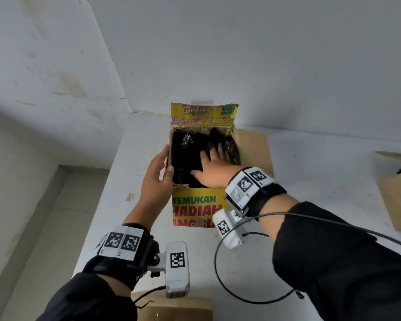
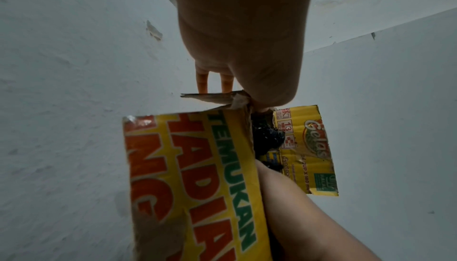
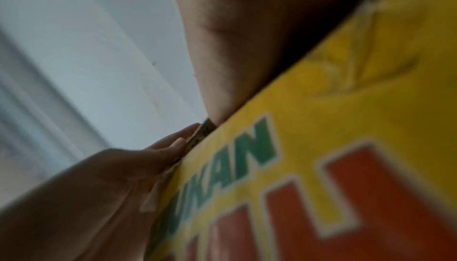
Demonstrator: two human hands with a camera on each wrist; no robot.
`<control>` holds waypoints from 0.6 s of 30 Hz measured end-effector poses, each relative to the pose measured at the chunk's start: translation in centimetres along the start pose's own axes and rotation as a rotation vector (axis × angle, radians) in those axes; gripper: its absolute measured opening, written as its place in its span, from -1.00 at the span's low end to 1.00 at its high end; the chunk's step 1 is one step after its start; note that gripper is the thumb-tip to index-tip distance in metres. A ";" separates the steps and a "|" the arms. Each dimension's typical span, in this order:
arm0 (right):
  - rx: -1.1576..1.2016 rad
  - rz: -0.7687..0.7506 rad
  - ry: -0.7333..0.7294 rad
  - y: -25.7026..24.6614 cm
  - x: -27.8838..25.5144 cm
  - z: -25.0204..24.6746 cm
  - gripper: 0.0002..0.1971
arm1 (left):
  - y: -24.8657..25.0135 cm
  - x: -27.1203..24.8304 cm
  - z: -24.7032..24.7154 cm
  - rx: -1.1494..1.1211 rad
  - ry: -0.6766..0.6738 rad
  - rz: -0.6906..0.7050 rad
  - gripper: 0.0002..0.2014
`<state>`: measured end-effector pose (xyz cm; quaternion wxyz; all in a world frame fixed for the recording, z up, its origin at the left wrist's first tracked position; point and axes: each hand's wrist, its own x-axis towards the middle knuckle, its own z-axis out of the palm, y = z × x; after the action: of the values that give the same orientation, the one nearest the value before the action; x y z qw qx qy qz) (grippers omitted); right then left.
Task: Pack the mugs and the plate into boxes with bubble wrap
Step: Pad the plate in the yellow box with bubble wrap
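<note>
A: How far along does the packing look?

B: Well on, I'd judge. The yellow box (image 1: 196, 209) stands open near the worktop's (image 1: 322, 172) far left corner, filled close to its rim with black bubble wrap (image 1: 185, 163). No mug or plate shows bare; whatever is inside is hidden under the wrap.

A: And the hands?

B: The right hand (image 1: 214, 166) is down inside the box, fingers (image 1: 219, 150) spread flat on the wrap, pressing it. The left hand (image 1: 156, 177) steadies the box's left wall, fingers straight against the outside and the thumb hooked over the rim.

A: What's left to do?

B: The flaps of the yellow box still stand open, so closing remains. A second box (image 1: 397, 193) sits at the worktop's right edge, open too, with something dark showing in it; I can't tell what. A further piece of cardboard (image 1: 178, 310) lies at the near edge.
</note>
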<state>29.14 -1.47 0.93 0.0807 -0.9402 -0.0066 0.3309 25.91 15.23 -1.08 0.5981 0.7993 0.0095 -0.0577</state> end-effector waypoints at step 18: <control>-0.091 -0.281 0.199 -1.4 -0.4 0.0 -0.33 | -0.3 0.1 0.0 -0.039 -0.027 -0.009 -0.50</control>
<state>28.91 -0.06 1.41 0.0837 -0.9607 -0.1450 0.2213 25.98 15.30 -1.41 0.6135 0.7865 0.0061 -0.0706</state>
